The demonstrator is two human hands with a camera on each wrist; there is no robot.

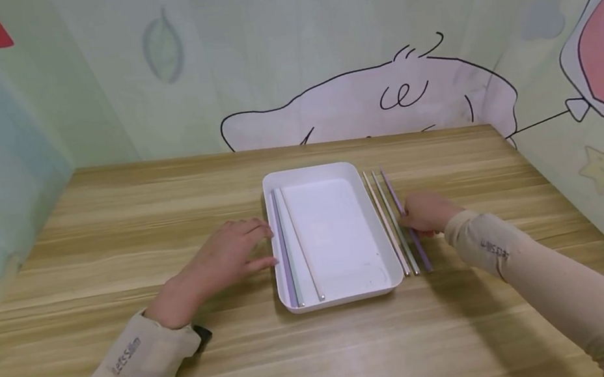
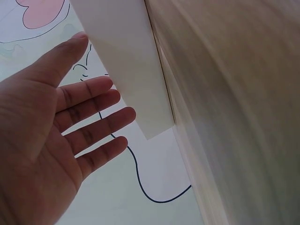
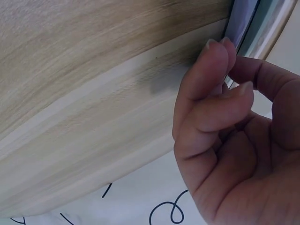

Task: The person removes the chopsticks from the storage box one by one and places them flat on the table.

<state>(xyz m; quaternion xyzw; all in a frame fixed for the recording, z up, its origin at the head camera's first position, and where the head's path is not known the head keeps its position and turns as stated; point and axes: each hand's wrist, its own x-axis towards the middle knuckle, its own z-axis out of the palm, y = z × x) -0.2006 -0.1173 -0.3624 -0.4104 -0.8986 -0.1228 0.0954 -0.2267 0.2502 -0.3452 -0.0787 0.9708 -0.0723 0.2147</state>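
A white tray stands on the table; a purple chopstick, a green chopstick and a pale pink chopstick lie along its left side. My left hand is at the tray's left wall, fingers spread and fingertips at the rim; the left wrist view shows the open palm by the white wall. On the tray's other side lie a second pale pink chopstick and a second green chopstick. Just right of them, my right hand pinches a second purple chopstick near its middle, thumb and fingertips around it.
The wood-grain table stretches around the tray on all sides. A printed cloth backdrop with cartoon drawings rises behind the table and along both sides.
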